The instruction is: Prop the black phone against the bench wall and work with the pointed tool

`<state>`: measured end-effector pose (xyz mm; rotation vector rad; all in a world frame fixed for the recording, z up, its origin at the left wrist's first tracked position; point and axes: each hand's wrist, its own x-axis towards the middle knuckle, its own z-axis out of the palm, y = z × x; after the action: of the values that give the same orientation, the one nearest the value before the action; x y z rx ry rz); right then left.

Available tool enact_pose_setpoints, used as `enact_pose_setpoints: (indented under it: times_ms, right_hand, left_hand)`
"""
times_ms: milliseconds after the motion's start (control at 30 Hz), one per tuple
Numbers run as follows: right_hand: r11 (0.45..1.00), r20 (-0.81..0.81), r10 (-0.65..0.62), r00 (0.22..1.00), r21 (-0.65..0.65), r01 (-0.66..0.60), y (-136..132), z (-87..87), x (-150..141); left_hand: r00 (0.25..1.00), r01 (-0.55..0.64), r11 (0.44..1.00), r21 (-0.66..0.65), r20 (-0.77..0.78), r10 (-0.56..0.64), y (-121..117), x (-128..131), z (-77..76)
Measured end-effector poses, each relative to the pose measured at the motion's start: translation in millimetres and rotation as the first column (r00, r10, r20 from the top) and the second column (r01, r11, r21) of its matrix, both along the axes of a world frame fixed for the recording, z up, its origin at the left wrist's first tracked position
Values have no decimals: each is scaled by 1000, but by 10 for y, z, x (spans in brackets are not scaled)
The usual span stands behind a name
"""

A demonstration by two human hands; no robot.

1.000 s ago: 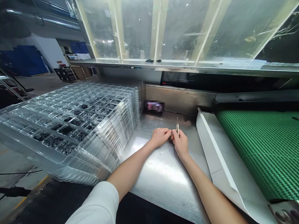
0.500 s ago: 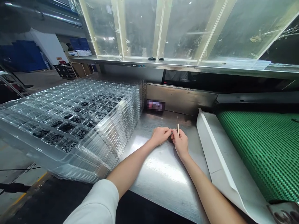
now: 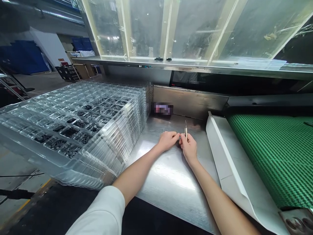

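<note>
Over the metal worktop (image 3: 168, 178), my two hands meet at the fingertips. My right hand (image 3: 188, 147) is closed around a slim, pale-handled tool (image 3: 186, 133) with a thin bent tip, which points up and away from me. My left hand (image 3: 168, 140) is closed in a pinch against the fingers of the right. Whatever lies between the pinched fingertips is too small to make out.
A tall stack of clear plastic trays (image 3: 107, 137) stands on the left, with black round parts (image 3: 85, 139) in its top pockets. To the right are a white guard strip (image 3: 225, 163) and a green conveyor belt (image 3: 276, 156). A blurred dark pack (image 3: 163, 109) lies at the back.
Both hands stay together in almost the same place, with the tool still in the right one. The view has shifted very slightly.
</note>
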<state>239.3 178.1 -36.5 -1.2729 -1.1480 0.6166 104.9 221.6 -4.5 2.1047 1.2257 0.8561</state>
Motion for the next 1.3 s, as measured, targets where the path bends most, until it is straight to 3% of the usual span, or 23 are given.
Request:
enact_pose_setpoints:
  times_ms: [500, 833, 1300]
  right_hand:
    - [1000, 10, 7, 1000, -16, -7, -26, 63, -21]
    - [1000, -9, 23, 1000, -12, -23, -20, 25, -12]
    - [1000, 51, -9, 999, -1, 9, -2, 14, -28]
  left_hand:
    - [999, 11, 1000, -14, 32, -10, 27, 1, -34]
    - [1000, 5, 999, -38, 9, -5, -11, -13, 35]
    - [1000, 18, 999, -28, 24, -17, 19, -1, -10]
